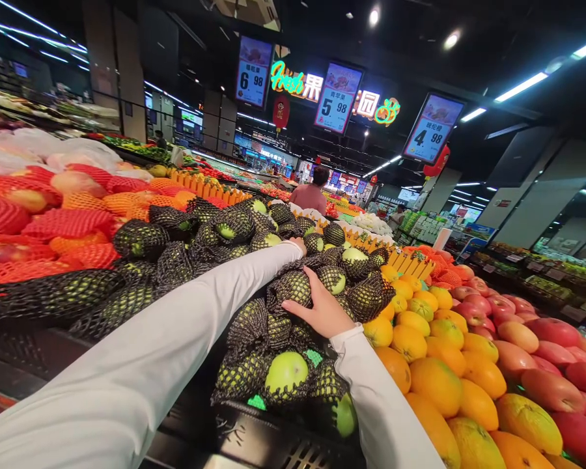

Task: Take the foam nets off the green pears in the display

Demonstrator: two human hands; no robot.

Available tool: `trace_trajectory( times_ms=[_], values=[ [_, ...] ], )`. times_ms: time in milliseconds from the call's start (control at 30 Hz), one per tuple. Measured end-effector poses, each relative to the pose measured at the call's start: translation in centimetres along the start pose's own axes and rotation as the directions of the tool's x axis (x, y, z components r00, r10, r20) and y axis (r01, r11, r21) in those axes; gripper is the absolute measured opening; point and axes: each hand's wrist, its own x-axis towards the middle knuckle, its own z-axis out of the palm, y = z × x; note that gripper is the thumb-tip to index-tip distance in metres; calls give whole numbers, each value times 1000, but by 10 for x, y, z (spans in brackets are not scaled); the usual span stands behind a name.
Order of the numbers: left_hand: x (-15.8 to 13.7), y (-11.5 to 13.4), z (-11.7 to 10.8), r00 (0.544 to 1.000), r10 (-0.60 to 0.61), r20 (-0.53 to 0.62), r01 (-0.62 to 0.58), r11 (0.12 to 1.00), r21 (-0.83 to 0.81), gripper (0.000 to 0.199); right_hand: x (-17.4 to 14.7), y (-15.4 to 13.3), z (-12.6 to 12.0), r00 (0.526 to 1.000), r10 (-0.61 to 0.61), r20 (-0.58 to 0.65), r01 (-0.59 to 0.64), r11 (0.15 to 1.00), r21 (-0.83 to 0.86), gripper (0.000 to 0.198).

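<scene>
Green apples in black foam nets are heaped in front of me, with one bare-topped green apple (287,372) near the front. My right hand (325,309) is cupped against the right side of a netted green apple (293,286), thumb and index finger on either side of it. Farther back, my left hand (299,245) reaches over the heap with the arm stretched across. Its fingers are mostly hidden behind the wrist and the fruit, so what it touches does not show.
A black crate (273,433) edges the heap in front. Oranges (437,384) and red apples (542,365) lie to the right; fruit in red nets (68,225) lies left. Low orange fence strips (209,189) stand behind. A person (312,192) is beyond the display. Price screens (339,98) hang overhead.
</scene>
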Motion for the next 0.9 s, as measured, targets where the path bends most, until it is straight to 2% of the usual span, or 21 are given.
trace_trajectory(
  times_ms=[200, 433, 567, 767, 900],
  values=[
    [4, 3, -3, 992, -81, 95, 66, 987, 149, 37, 0, 1, 1, 1000, -2, -8, 2, 1000, -5, 98],
    [-5, 9, -8, 993, -46, 107, 25, 980, 197, 34, 0, 0, 0, 1000, -1, 3, 1, 1000, -6, 99],
    [-14, 13, -15, 995, 22, 97, -41, 979, 201, 33, -1, 0, 0, 1000, -9, -2, 9, 1000, -14, 98],
    [-33, 15, -28, 981, 194, 15, -194, 968, 159, 24, -1, -2, -1, 1000, -8, -1, 8, 999, -32, 96],
    [-41, 16, -34, 964, 266, -32, -258, 953, 158, 29, -1, -3, -2, 1000, -1, 9, 1, 999, -35, 96]
  ],
)
